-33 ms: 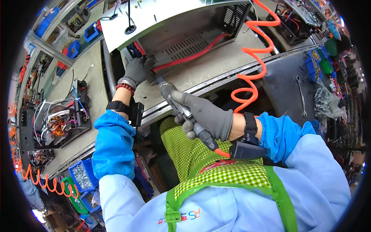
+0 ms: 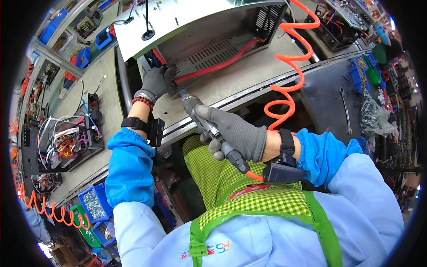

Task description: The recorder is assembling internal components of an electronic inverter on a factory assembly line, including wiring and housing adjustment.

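Note:
My right hand point(image 2: 238, 131), in a grey glove, is wrapped round a straight air tool point(image 2: 192, 104) with an orange hose at its rear end. The tool slants up and left toward the open metal cabinet point(image 2: 222, 38). At the cabinet's lower left corner, my left hand point(image 2: 155, 82), also gloved in grey, has its fingers curled closed beside the tool's front end. Whatever those fingers grip is hidden, and so is the tool's tip. A thick red cable point(image 2: 218, 67) runs across the cabinet's opening, right by the left hand.
A coiled orange air hose point(image 2: 291, 58) hangs to the right of the cabinet. Farther right lies a wrench point(image 2: 346, 111) on a dark surface. On the left bench sits a wired chassis point(image 2: 62, 138). Blue bins of small hardware point(image 2: 94, 202) stand at lower left.

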A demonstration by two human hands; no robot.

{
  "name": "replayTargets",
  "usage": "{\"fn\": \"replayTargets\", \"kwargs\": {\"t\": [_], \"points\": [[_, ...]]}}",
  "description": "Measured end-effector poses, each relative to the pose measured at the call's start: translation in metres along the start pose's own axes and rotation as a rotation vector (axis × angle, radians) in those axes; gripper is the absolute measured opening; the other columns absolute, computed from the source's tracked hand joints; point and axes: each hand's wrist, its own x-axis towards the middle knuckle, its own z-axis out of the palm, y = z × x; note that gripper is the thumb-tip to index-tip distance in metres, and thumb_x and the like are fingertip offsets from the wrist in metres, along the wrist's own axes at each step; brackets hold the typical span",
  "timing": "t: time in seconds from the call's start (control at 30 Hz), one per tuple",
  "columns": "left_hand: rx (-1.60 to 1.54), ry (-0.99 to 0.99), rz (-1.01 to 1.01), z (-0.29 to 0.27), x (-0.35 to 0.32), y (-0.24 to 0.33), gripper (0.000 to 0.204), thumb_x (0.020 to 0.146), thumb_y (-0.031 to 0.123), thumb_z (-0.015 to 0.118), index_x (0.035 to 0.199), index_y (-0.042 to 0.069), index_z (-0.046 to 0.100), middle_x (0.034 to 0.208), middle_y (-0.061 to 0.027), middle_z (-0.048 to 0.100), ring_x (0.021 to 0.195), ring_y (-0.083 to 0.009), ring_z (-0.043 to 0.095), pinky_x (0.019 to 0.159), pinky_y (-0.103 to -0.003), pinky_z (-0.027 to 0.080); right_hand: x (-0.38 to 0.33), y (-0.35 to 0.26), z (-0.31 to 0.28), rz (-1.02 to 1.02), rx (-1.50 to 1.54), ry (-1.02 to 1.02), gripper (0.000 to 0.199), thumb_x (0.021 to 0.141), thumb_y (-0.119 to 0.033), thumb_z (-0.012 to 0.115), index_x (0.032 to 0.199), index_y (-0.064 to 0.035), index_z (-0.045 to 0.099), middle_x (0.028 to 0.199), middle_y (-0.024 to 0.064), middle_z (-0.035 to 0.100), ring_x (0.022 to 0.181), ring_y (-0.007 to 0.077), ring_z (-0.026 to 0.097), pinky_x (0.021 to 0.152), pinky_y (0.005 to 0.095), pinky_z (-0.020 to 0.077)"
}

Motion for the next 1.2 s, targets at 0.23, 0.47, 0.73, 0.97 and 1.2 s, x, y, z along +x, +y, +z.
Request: {"fn": "replayTargets", "kwargs": {"t": [0.23, 0.47, 0.73, 0.97, 1.2], "points": [[0.024, 0.018, -0.013, 0.0, -0.001, 0.001, 0.046, 0.097, 0.042, 0.042, 0.101, 0.006, 0.071, 0.094, -0.0234, 0.068, 0.095, -0.0413, 0.063, 0.085, -0.048, 0.047, 0.002, 0.002, -0.003, 0.014, -0.078, 0.004, 0.055, 0.094, -0.057, 0.052, 0.11, -0.0041, 0.049, 0.086, 0.0062, 0.049, 0.054, 0.0077, 0.049, 0.042, 0.024, 0.047], [0.02, -0.026, -0.064, -0.003, 0.0, 0.0, 0.053, 0.096, 0.048, 0.039, 0.099, 0.006, 0.071, 0.099, -0.0229, 0.068, 0.1, -0.0392, 0.062, 0.089, -0.048, 0.046, 0.004, 0.008, -0.01, -0.037, -0.096, -0.019, 0.053, 0.091, -0.058, 0.055, 0.102, -0.0064, 0.054, 0.084, 0.0029, 0.05, 0.055, 0.0068, 0.049, 0.045, 0.0247, 0.0476], [-0.003, 0.281, 0.044, -0.02, -0.037, 0.035, 0.035, 0.089, 0.034, 0.057, 0.108, 0.006, 0.063, 0.105, -0.018, 0.066, 0.094, -0.0411, 0.063, 0.084, -0.049, 0.049, -0.04, 0.0, -0.127, -0.407, -1.229, 0.128, 0.046, 0.079, -0.036, 0.073, 0.108, -0.0031, 0.058, 0.087, 0.0123, 0.063, 0.072, 0.0242, 0.065, 0.064, 0.0364, 0.0527], [0.279, 0.444, 0.318, 0.027, -0.046, 0.125, 0.041, 0.083, 0.031, 0.066, 0.121, 0.014, 0.06, 0.119, -0.0112, 0.063, 0.117, -0.0331, 0.054, 0.09, -0.048, 0.046, -0.177, -0.072, -0.335, -0.222, -2.459, 0.041, 0.047, 0.071, -0.028, 0.074, 0.115, -0.0154, 0.064, 0.123, 0.0098, 0.059, 0.113, 0.0292, 0.055, 0.099, 0.0433, 0.0403], [0.267, 0.057, -0.054, 0.053, 0.034, 0.102, 0.03, 0.09, 0.035, 0.057, 0.116, 0.024, 0.066, 0.111, -0.0119, 0.067, 0.102, -0.0349, 0.063, 0.081, -0.051, 0.05, -0.229, -0.055, -0.427, -0.012, -2.682, 0.168, 0.042, 0.075, -0.024, 0.07, 0.116, -0.0328, 0.066, 0.139, 0.0031, 0.047, 0.127, 0.0255, 0.045, 0.108, 0.0481, 0.0295]]}}
